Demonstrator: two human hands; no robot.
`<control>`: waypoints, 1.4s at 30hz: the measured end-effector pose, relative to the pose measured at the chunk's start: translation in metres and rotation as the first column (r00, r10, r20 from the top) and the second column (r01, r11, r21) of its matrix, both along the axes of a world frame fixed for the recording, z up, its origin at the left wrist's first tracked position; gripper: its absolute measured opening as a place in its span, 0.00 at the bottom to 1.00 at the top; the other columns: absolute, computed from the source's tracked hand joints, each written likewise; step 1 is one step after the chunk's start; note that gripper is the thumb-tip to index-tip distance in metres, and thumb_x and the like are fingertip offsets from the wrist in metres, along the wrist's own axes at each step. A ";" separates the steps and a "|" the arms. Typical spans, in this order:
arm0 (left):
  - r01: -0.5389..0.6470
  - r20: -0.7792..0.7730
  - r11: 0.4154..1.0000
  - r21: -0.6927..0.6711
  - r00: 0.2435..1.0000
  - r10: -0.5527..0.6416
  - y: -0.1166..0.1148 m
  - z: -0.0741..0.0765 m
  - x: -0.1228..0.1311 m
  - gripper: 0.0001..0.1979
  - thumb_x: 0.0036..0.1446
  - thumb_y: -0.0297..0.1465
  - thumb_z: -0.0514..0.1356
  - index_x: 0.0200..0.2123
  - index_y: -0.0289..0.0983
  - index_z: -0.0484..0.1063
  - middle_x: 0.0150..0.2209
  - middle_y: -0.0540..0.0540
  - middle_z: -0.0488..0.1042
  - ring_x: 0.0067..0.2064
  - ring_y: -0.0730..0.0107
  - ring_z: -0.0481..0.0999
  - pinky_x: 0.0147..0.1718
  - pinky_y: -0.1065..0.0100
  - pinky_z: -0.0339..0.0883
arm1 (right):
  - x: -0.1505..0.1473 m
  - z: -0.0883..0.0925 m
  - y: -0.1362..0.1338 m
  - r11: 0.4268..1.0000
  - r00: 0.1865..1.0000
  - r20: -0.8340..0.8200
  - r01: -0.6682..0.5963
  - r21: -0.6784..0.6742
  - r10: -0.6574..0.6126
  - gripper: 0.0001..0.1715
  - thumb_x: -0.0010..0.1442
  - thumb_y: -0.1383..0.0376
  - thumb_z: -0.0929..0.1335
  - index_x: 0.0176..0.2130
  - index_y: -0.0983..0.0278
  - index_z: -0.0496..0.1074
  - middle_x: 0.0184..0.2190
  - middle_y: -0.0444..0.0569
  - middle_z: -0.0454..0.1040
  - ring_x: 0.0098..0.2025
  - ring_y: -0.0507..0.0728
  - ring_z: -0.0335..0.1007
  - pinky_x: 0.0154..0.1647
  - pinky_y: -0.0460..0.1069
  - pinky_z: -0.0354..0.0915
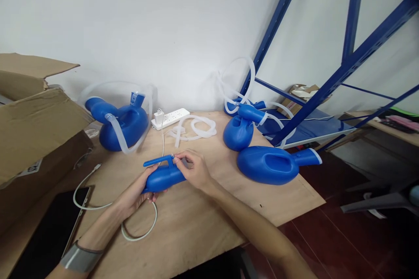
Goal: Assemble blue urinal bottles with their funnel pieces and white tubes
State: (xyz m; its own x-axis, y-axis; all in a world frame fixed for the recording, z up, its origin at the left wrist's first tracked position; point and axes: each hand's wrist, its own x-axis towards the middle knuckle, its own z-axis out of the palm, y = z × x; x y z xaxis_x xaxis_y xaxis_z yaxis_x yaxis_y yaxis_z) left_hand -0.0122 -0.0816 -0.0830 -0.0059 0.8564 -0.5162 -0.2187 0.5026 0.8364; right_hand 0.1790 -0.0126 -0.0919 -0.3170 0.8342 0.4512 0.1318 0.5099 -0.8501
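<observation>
My left hand (pixel 139 196) is wrapped from below round a blue plastic urinal head (pixel 165 179) with a long lever-like handle (pixel 157 161) on top. My right hand (pixel 193 168) has thumb and fingertips pinched at the handle's right end. A tiny whitish bit shows at those fingertips, too small to name. To the right, a blue plastic urinal bottle (pixel 266 165) lies on its side with its neck pointing right. Behind it stands another blue bottle (pixel 238 133) with a blue head and clear tubing. At the left sits a third blue bottle (pixel 126 126) with a looped tube.
A coiled clear hose (pixel 198 128) lies by a white power strip (pixel 173 117) near the wall. A white cable (pixel 140 237) runs under my left arm. A tablet (pixel 49 235) and an open cardboard box (pixel 42 126) are at left. A blue metal rack (pixel 327 83) stands at right.
</observation>
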 end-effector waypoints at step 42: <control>-0.105 -0.002 0.990 -0.089 0.994 0.105 0.000 0.007 0.006 0.21 0.72 0.40 0.55 0.60 0.34 0.69 0.22 0.44 0.78 0.15 0.71 0.69 0.12 0.77 0.61 | 0.004 -0.021 0.012 0.949 0.967 0.075 -0.252 0.188 0.242 0.21 0.73 0.55 0.69 0.58 0.60 0.81 0.57 0.52 0.82 0.55 0.57 0.81 0.62 0.52 0.74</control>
